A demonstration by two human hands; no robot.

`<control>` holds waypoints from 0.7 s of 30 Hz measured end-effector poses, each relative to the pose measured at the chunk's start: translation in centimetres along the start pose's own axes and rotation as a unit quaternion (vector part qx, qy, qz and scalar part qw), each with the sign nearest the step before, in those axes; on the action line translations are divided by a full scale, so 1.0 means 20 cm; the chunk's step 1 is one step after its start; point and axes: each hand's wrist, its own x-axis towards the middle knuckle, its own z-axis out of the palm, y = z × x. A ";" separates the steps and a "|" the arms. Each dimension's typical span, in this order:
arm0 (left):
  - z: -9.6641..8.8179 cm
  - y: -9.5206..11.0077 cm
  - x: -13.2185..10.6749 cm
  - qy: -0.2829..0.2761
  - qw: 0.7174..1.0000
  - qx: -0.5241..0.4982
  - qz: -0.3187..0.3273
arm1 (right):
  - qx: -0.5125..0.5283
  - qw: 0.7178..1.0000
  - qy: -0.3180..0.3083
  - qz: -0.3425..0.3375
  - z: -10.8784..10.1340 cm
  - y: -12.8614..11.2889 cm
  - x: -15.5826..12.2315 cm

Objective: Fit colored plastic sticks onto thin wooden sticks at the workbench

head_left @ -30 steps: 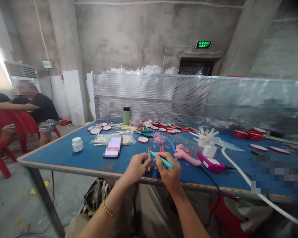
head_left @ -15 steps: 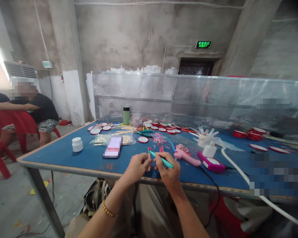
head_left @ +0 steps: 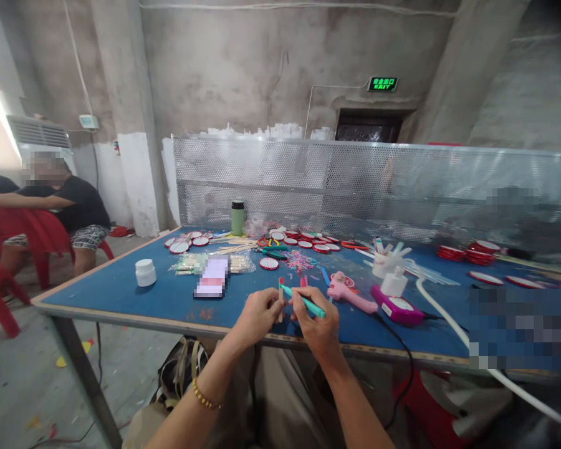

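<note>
Close to the table's front edge, my left hand (head_left: 260,312) pinches a flat wooden stick (head_left: 281,305) upright; its top end is red. My right hand (head_left: 316,318) grips a teal pen (head_left: 312,305) like a writing tool. The pen's tip points left and meets or nearly meets the stick's red end; at this size I cannot tell if they touch. Just beyond my right fingers lies a small red-pink item (head_left: 303,282), partly hidden. A pink hand-held tool (head_left: 350,294) with a black cable rests right of that hand.
On the blue table (head_left: 163,310) lie a phone (head_left: 214,277), a white jar (head_left: 145,272), bagged sticks (head_left: 243,262), small pink and blue pieces (head_left: 300,260) and several red-rimmed discs (head_left: 268,263). To the right are a purple box (head_left: 397,305) and a white bottle (head_left: 394,284). A person (head_left: 81,202) sits left.
</note>
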 end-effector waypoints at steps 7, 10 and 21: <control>0.00 0.00 0.00 0.000 1.000 -0.005 0.007 | -0.002 1.000 0.006 0.001 0.00 0.00 0.00; 0.00 -0.01 0.00 -0.002 1.000 -0.006 0.006 | -0.003 1.000 0.018 0.003 0.00 0.00 -0.01; 0.00 0.00 0.00 0.000 1.000 -0.003 0.005 | -0.006 1.000 0.006 -0.008 0.00 0.00 -0.01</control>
